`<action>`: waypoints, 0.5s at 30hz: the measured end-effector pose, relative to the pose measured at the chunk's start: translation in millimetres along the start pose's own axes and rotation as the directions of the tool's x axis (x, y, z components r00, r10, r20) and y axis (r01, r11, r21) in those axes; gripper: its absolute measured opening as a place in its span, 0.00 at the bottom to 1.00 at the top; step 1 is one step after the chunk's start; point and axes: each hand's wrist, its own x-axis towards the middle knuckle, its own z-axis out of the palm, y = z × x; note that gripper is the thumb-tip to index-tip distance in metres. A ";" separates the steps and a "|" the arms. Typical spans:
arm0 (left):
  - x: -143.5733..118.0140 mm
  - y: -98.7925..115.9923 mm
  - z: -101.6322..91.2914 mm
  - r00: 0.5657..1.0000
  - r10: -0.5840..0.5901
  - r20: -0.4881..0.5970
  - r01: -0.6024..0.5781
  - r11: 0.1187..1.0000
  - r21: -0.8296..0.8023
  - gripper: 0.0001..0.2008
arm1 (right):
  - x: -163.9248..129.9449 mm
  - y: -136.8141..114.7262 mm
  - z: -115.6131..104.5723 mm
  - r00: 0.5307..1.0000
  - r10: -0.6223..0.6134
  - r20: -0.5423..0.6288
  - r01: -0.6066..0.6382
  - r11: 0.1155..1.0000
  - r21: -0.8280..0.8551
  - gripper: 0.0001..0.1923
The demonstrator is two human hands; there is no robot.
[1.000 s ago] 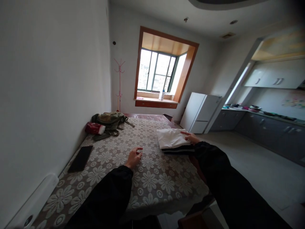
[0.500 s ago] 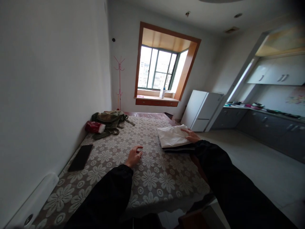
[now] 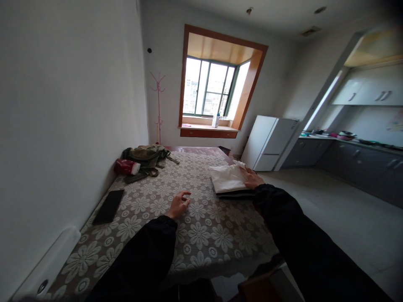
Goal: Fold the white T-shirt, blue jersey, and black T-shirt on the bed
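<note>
A stack of folded cloth lies at the table's right side, with a white folded piece (image 3: 228, 178) on top and a black folded piece (image 3: 234, 195) beneath it. My right hand (image 3: 252, 178) rests on the white piece near its right edge, fingers stretched out over the fabric. Over the middle of the table is my left hand (image 3: 179, 205), its fingers curved and apart, with nothing in it. Underneath both hands spreads a flower-patterned tablecloth (image 3: 198, 235).
A black phone-like slab (image 3: 108, 206) lies at the left, near the wall. Behind it sit a red packet (image 3: 126, 167) and a green-brown backpack (image 3: 146, 155). A pink coat stand (image 3: 159, 105), a window and a white fridge (image 3: 267, 142) stand beyond the table.
My right hand has shifted slightly on the white cloth, its fingers pressed flatter. My left hand stays almost where it was. The view has turned a little.
</note>
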 end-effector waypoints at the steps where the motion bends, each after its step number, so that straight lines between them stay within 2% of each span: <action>1: -0.6 1.1 -0.3 1.000 -0.002 0.007 0.002 1.000 0.009 0.17 | -0.3 -0.1 1.0 0.999 0.038 0.006 -0.038 0.999 -0.017 0.45; 5: -3.1 6.5 -1.3 0.999 -0.008 0.039 0.006 0.999 0.044 0.17 | 3.6 1.8 0.9 0.988 0.152 0.036 -0.150 0.987 -0.062 0.41; 9: -4.8 13.5 -1.5 0.998 -0.003 0.060 -0.002 0.997 0.075 0.14 | 23.1 -5.1 -14.9 0.976 0.211 0.055 -0.205 0.974 -0.099 0.34; 10: -5.2 15.2 -1.2 0.998 -0.002 0.065 -0.003 0.997 0.082 0.13 | 30.6 -10.7 -19.6 0.980 0.194 0.038 -0.189 0.976 -0.105 0.33; 12: -5.8 18.2 -0.3 0.997 -0.004 0.075 -0.003 0.995 0.095 0.13 | 46.5 -26.5 -24.9 0.995 0.080 -0.055 -0.085 0.992 -0.096 0.31; 15: -5.9 21.3 1.5 0.996 -0.018 0.085 0.008 0.993 0.115 0.13 | 62.2 -52.9 -11.4 0.963 -0.137 -0.234 0.130 0.990 -0.046 0.31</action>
